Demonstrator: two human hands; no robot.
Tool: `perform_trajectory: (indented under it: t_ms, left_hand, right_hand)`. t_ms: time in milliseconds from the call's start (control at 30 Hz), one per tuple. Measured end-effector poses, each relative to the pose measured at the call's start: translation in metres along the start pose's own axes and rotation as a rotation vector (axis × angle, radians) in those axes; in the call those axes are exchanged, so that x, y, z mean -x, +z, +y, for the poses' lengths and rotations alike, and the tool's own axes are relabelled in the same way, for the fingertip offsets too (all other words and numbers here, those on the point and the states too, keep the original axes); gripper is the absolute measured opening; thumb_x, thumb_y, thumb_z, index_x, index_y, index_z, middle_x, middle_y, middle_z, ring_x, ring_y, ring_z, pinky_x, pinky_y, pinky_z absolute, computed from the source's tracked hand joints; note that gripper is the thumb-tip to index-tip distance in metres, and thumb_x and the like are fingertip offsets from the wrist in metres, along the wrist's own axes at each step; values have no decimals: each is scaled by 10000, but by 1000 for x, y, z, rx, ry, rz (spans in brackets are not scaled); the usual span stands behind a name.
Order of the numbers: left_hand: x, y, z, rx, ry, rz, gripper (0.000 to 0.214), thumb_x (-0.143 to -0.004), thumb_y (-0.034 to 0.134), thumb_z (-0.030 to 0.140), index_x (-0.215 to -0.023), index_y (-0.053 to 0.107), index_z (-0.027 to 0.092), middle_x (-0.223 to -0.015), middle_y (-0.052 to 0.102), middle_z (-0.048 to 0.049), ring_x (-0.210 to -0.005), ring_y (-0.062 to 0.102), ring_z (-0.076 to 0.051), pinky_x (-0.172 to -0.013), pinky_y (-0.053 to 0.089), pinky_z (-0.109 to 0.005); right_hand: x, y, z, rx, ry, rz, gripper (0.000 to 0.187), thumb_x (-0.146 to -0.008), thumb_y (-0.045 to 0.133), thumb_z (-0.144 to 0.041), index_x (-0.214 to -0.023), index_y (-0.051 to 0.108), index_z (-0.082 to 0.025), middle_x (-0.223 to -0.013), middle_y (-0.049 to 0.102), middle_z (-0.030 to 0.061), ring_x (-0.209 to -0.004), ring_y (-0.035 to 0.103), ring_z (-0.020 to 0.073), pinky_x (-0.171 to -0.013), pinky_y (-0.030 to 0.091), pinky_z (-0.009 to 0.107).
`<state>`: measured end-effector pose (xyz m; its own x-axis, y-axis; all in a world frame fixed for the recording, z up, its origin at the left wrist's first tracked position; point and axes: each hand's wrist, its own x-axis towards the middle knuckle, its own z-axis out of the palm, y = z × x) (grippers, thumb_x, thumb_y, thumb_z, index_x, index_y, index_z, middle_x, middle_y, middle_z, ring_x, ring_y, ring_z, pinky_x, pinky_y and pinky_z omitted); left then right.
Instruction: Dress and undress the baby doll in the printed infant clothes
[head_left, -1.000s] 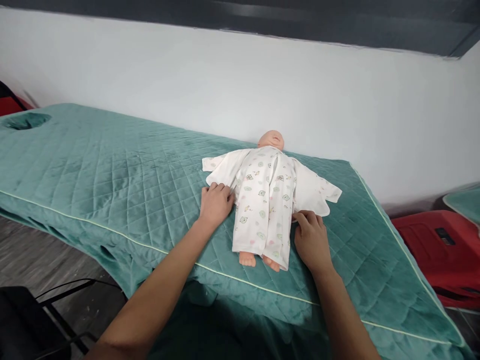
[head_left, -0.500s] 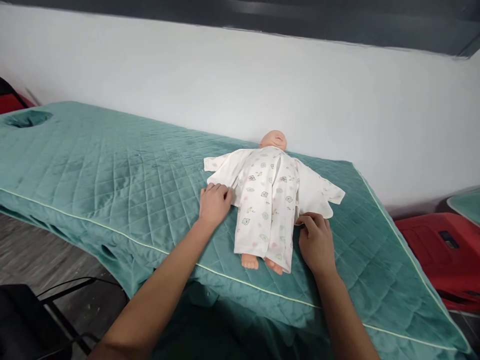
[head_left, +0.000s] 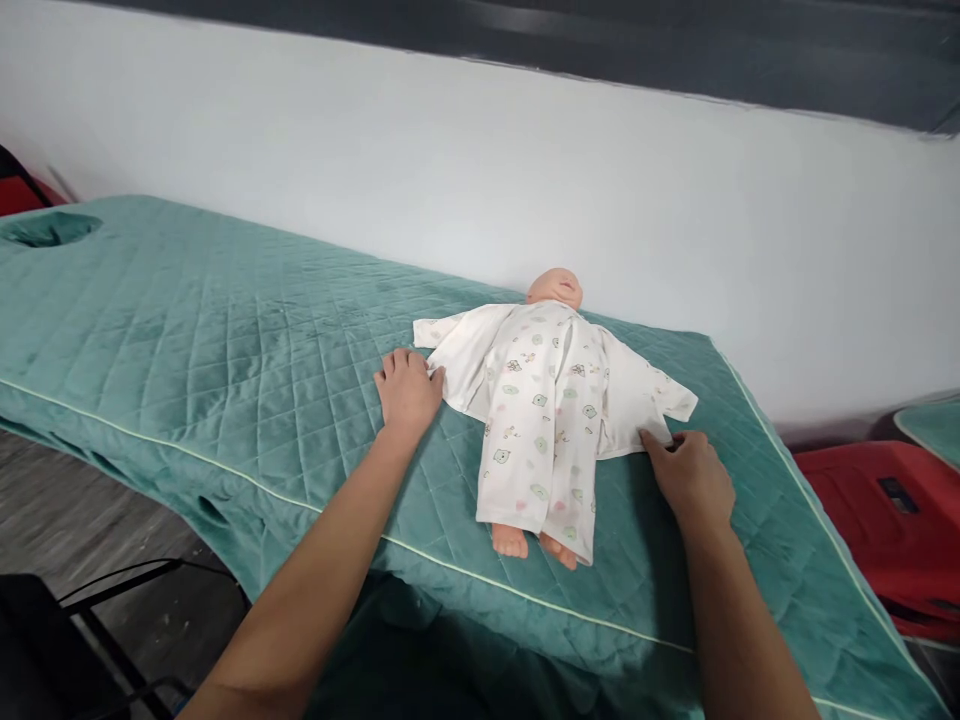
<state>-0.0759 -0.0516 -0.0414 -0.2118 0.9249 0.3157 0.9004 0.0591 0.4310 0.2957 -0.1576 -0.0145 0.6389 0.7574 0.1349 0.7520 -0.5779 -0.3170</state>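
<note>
White wall (head_left: 300, 170) under a dark grey panel (head_left: 525, 40) backs a long padded table (head_left: 247, 350) dressed in teal quilted fabric, where a pale plastic baby doll (head_left: 555, 286) lies on its back near one end, head towards the wall. Laid over it is a loose white cloth garment (head_left: 517, 440) printed with small green, pink and yellow figures, covering the body down to the ankles; two bare plastic feet (head_left: 510, 541) show below the hem.

At the garment's sides, a person's bare hands work its plain white lower edges. Left hand (head_left: 409, 390) appears to pinch the edge of one flap between thumb and curled fingers; the grip of the right hand (head_left: 694, 480) closes on the corner of the opposite flap, thumb nearest the doll.

Work looks partway along. Done, it seems: the doll is in position, the printed front lies lengthwise down its middle, and both sleeves stretch outward with printed cuffs (head_left: 677, 402) at their ends. Apparently left: the side flaps, which stand out from the body rather than lying against it. No fastening can be seen closed, and whether the doll's arms fill the sleeves cannot be told.
</note>
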Motion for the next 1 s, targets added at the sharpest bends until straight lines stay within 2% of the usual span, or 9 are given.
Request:
perform_trajectory:
  t_ms: [133,267,333,400,500,633,767,900,1000]
  left_hand:
    - [0,0,0,14,-5,24,339,-913,567,414,-1137,636,170,-1346,596,-211,-1282,487,-425,-1014,402,-553]
    - [-1,1,0,22,-7,8,302,-915,561,412,-1092,657,188,-1336,605,-202,-1307,471,-422,-1032,391,-565]
    - [-1,1,0,25,-6,0,255,-919,555,401,-1026,675,202,-1322,614,-186,-1289,486,-412,-1027,394,-564]
    - [-1,0,0,32,5,-2,213,-920,553,382,-940,682,213,-1312,621,-173,-1274,497,-405,-1014,398,-559]
    - [0,-1,-1,80,44,-6,185,-917,551,355,-831,646,221,-1203,658,-162,-1214,530,-386,-979,402,-531]
    - [-1,-6,-2,393,46,-53,193,-915,544,353,-769,535,226,-814,619,-59,-889,580,-269,-836,418,-396]
    - [-2,-19,15,901,31,-92,271,-922,552,399,-741,450,224,-712,485,22,-699,482,-165,-693,390,-290]
    - [7,-38,56,1094,263,-136,269,-957,533,399,-773,441,226,-859,601,-3,-880,593,-187,-819,478,-299]
    - [21,-43,85,929,602,-250,204,-989,491,338,-817,488,228,-1085,690,-75,-1124,642,-248,-972,508,-382]
  right_hand:
    - [-24,-11,-15,-58,13,-109,227,-773,626,-433,-776,638,-205,-762,639,103,-747,601,287,-695,437,414]
    - [-17,-29,-46,-495,-82,136,189,-774,618,-401,-798,541,-229,-720,543,4,-655,494,184,-631,399,332]
    - [3,-40,-68,-631,-314,191,181,-807,609,-393,-858,522,-243,-779,554,-2,-685,509,177,-645,420,316]
    - [28,-46,-88,-574,-662,81,132,-843,586,-342,-818,498,-247,-839,578,12,-753,541,180,-702,441,314]
    - [54,-43,-104,-364,-857,-49,86,-880,539,-253,-820,477,-244,-834,565,7,-708,522,164,-653,407,298]
    - [59,-26,-102,-372,-864,-26,19,-907,533,-229,-918,518,-233,-876,597,32,-763,565,184,-680,431,311]
    - [56,-11,-96,-395,-904,17,106,-903,540,-190,-1004,556,-218,-923,619,55,-840,582,214,-744,460,345]
    - [58,-1,-97,-447,-899,54,110,-940,547,-218,-1043,586,-214,-917,614,53,-848,575,212,-766,470,357]
    - [59,-2,-97,-472,-900,27,68,-956,560,-257,-999,598,-219,-895,617,43,-831,572,205,-767,466,358]
